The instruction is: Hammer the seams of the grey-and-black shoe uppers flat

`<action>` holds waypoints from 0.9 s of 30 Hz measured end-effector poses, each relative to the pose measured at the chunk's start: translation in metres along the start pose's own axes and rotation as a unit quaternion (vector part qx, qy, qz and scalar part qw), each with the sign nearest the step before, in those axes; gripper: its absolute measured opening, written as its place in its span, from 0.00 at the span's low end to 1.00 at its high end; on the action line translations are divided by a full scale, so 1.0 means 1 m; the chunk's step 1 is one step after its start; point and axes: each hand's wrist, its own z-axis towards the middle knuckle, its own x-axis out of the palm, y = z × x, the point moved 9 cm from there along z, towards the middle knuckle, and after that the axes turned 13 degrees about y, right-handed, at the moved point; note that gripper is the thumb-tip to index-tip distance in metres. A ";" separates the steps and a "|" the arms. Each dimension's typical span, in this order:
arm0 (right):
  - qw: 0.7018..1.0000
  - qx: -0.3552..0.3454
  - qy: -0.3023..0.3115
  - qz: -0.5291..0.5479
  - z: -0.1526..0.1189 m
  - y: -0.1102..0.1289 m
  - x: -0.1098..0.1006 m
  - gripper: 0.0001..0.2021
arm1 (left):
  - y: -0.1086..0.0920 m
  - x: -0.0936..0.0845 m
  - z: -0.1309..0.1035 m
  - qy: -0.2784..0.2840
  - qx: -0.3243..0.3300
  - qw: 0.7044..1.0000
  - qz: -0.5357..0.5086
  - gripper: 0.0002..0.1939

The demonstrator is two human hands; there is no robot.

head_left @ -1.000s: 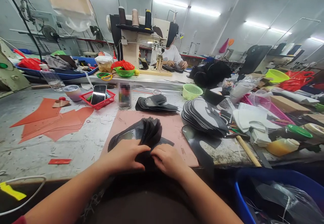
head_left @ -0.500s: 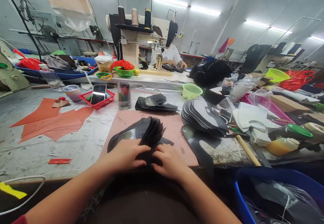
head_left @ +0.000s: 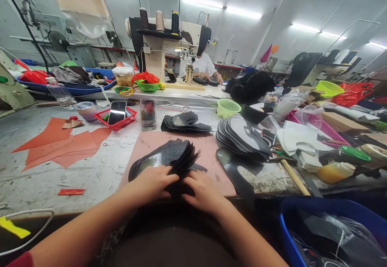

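Note:
A stack of black cut pieces (head_left: 163,154) lies on the pink mat (head_left: 211,166) near the table's front edge, its right part bent up and fanned. My left hand (head_left: 155,182) is closed on the near side of this stack, thumb and fingers bent round the dark layers. My right hand (head_left: 201,188) grips the same stack from the right, its fingers curled over the near edge. Behind it lies another black stack (head_left: 186,122). To the right are a grey-topped stack (head_left: 242,136) and a loose black piece (head_left: 234,170) hanging over the edge.
Orange pieces (head_left: 65,142), a red basket (head_left: 128,118) and a cup (head_left: 86,110) are at the left. A hammer handle (head_left: 294,178) and blue bin (head_left: 284,226) are at the right. Beyond a sewing machine (head_left: 166,41), a person (head_left: 201,63) handles dark pieces.
The fanned layers of the near stack lean slightly further right, showing more of the glossy surface on its left. Both my hands have stayed nearly in place.

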 end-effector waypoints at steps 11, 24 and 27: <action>0.998 0.024 -0.044 -0.036 -0.018 -0.014 -0.009 0.14 | 0.008 -0.006 0.000 -0.060 -0.010 0.998 -0.008 0.31; 0.966 0.042 -0.252 -0.050 -0.029 -0.011 -0.049 0.04 | 0.007 -0.007 0.000 -0.053 0.003 0.999 -0.003 0.12; 0.960 0.007 -0.271 -0.063 -0.034 -0.006 -0.047 0.03 | 0.020 -0.012 0.001 -0.052 -0.054 0.997 -0.011 0.17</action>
